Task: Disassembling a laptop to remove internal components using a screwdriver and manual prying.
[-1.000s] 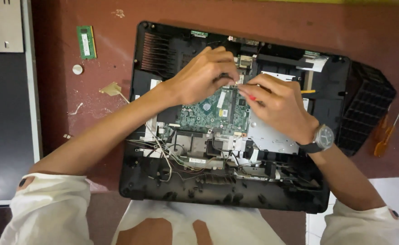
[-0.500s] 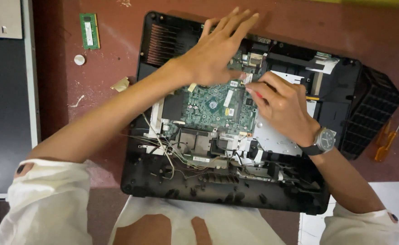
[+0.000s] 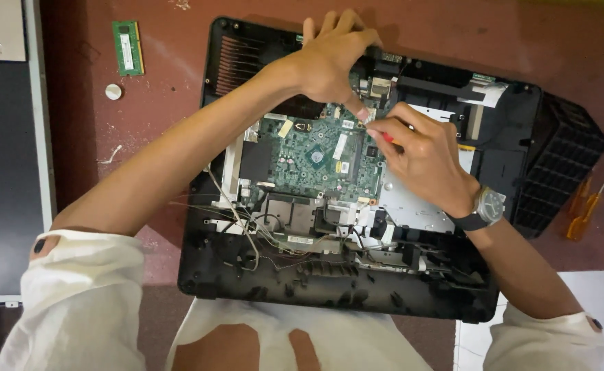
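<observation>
Green and studded with tiny parts, the circuit board [image 3: 312, 156] lies flat in the middle of an opened black computer case [image 3: 329, 288], its long axis running left to right across the reddish-brown worktop [image 3: 157, 117]. The left hand [image 3: 333, 58] arches over the board's far edge, fingers bent and bunched, the thumb tip pressing down near the board's upper right corner. The right hand [image 3: 422, 154], with a watch [image 3: 487, 208] on its wrist, is curled tight around a red-handled tool [image 3: 388, 138], probably a small screwdriver, though most of it is hidden; it points left toward the same corner. Thin wires [image 3: 236, 216] trail off the board's left side. A memory stick [image 3: 128, 47] and a coin cell [image 3: 113, 91] lie well apart at upper left.
</observation>
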